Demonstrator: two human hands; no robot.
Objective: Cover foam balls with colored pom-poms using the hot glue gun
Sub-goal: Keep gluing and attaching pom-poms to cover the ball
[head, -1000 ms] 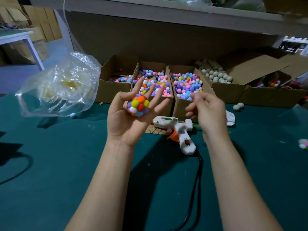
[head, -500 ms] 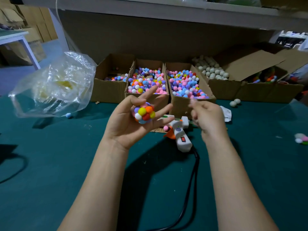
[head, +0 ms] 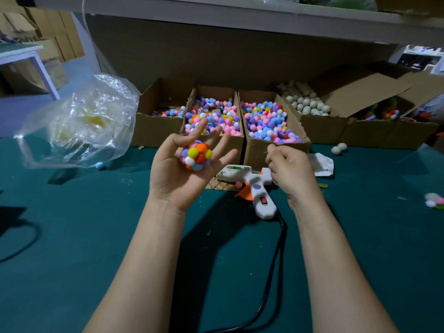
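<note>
My left hand (head: 175,174) is raised palm up above the green table. It holds a foam ball covered in coloured pom-poms (head: 197,156) between the bent thumb and the splayed fingers. My right hand (head: 288,169) hovers just to the right with its fingers curled and the thumb and forefinger tips pinched together. What lies between them is too small to tell. The white hot glue gun (head: 255,188) lies on the table below and between my hands, its nozzle on a scrap of cardboard.
Open cardboard boxes of pom-poms (head: 213,116) (head: 269,123) stand behind my hands, with a box of plain foam balls (head: 305,102) to their right. A clear plastic bag (head: 81,123) sits at the left. The black cord (head: 276,260) runs toward me.
The ball has turned a little in my left hand. My right hand has stayed curled and drifted slightly down toward the glue gun.
</note>
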